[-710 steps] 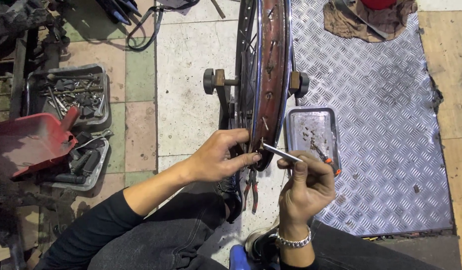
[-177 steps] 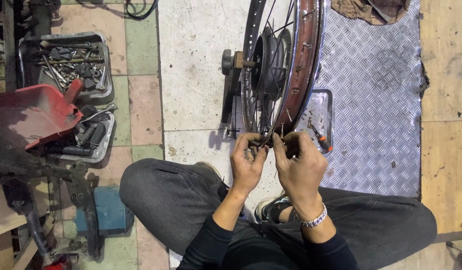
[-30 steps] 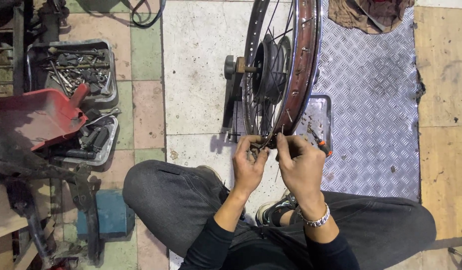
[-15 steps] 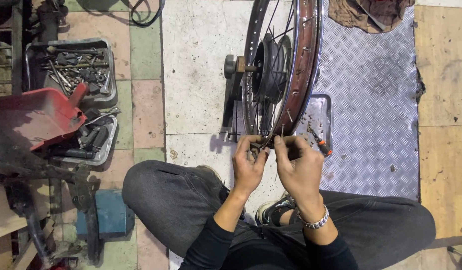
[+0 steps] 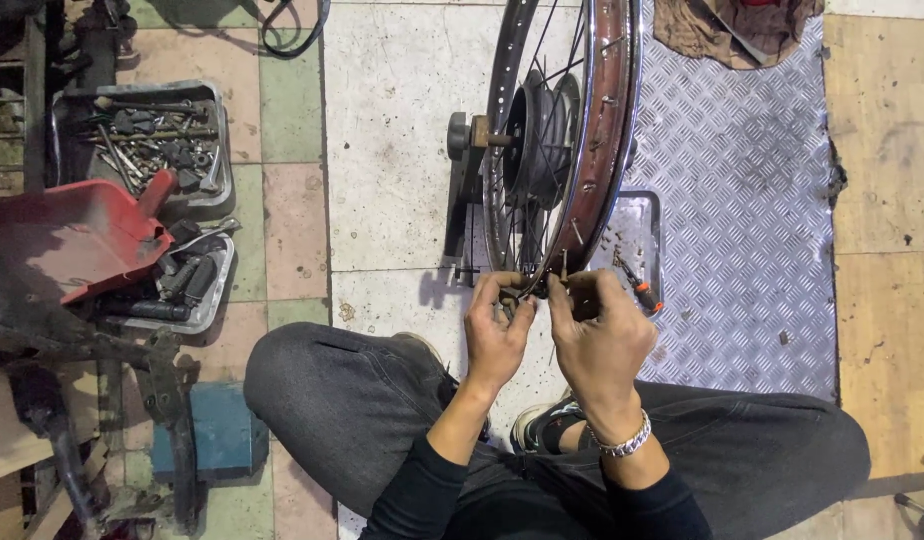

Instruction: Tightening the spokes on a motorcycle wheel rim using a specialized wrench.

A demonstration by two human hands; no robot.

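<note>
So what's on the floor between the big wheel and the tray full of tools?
Only bare floor tiles lie between the wheel and the tool tray, as the head view shows.

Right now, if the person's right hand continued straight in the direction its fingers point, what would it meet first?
Probably the rusty wheel rim: the right hand points up at its lower edge, fingertips already at the spokes there. Depth is unclear.

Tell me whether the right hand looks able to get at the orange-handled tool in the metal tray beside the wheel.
Probably yes. The right hand works at the wheel rim, and the orange-handled tool lies just beside it in the metal tray, uncovered, with nothing visible between them.
</note>
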